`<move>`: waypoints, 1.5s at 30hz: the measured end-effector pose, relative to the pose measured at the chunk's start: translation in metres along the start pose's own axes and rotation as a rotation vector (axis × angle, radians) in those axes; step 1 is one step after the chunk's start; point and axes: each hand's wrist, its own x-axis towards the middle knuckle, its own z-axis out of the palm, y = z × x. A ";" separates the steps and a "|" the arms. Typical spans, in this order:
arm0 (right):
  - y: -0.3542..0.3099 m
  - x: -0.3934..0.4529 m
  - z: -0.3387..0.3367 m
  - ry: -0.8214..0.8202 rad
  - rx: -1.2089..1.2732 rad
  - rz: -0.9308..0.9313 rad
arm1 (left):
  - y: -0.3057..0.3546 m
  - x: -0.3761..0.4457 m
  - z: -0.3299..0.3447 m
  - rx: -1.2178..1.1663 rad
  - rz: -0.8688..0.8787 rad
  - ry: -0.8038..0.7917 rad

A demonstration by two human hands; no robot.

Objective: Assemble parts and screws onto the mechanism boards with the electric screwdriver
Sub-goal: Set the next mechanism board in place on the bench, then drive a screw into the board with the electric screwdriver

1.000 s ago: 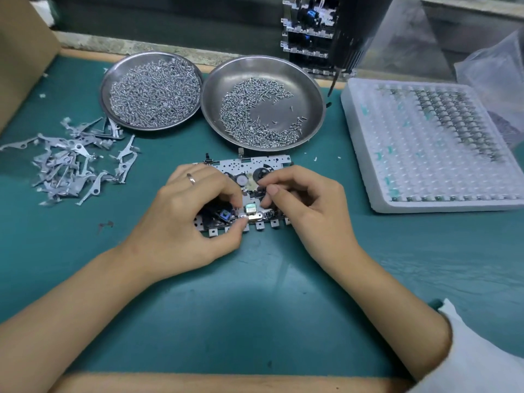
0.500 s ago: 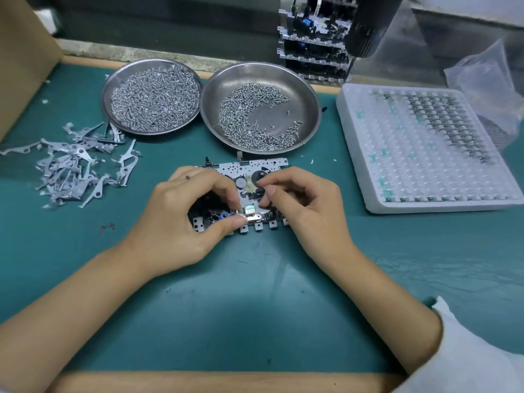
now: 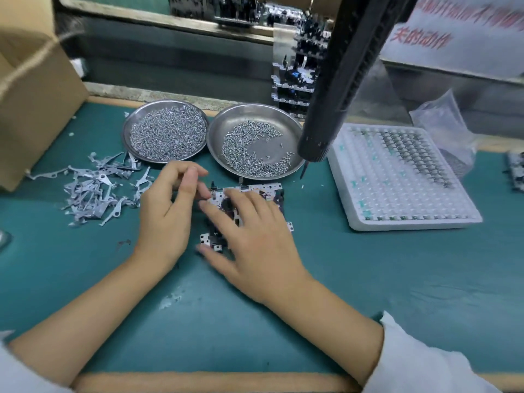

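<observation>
A metal mechanism board [image 3: 265,189] lies on the green mat, just in front of the two screw dishes. My right hand [image 3: 255,242] lies flat over it with fingers spread, the thumb at its near left corner, and hides most of the board. My left hand [image 3: 167,214] hovers just left of the board with fingers loosely curled; I see nothing in it. The black electric screwdriver [image 3: 337,89] hangs above the right dish, its tip [image 3: 303,172] near the board's far right corner. Neither hand touches it.
A steel dish [image 3: 126,137] heaped with screws and a second, half-filled dish [image 3: 255,114] stand behind the board. Several loose metal levers [image 3: 90,191] lie to the left beside a cardboard box [image 3: 31,95]. To the right sit a white parts tray [image 3: 397,194] and a plastic bag [image 3: 442,123].
My left hand has let go of the board and moved left and up. My right hand has shifted from pinching a part to lying flat on the board. The camera has tilted up.
</observation>
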 end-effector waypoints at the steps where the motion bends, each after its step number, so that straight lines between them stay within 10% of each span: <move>1: -0.005 0.001 0.001 -0.085 -0.073 -0.003 | -0.001 0.001 0.000 -0.016 -0.025 0.011; 16: 0.015 -0.105 -0.044 -0.029 -0.130 0.012 | 0.004 -0.009 -0.003 0.072 0.057 -0.054; 31: 0.170 -0.178 -0.108 0.197 -0.514 0.859 | 0.002 -0.011 0.000 0.224 0.164 -0.131; 45: 0.055 -0.021 -0.021 0.323 0.131 -0.005 | 0.014 -0.010 0.003 0.349 0.129 -0.103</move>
